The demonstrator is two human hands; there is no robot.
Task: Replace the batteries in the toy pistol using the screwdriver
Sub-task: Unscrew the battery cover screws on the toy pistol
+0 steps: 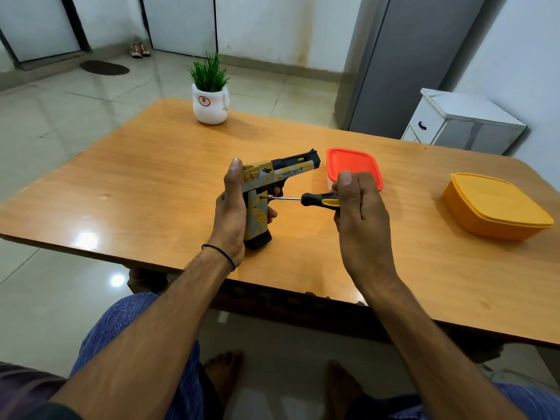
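A yellow, grey and black toy pistol (274,177) stands upright over the wooden table (145,189), barrel pointing right. My left hand (231,207) is wrapped around the back of its grip, thumb up along the rear. My right hand (357,204) holds a screwdriver (318,199) with a black and yellow handle, lying level. Its thin metal shaft reaches left and its tip touches the side of the pistol's grip just below the trigger.
An orange-red lidded box (351,162) sits just behind my right hand. A larger yellow-orange lidded container (494,207) stands at the right. A white pot with a green plant (210,101) is at the table's far edge. My knees are below the near edge.
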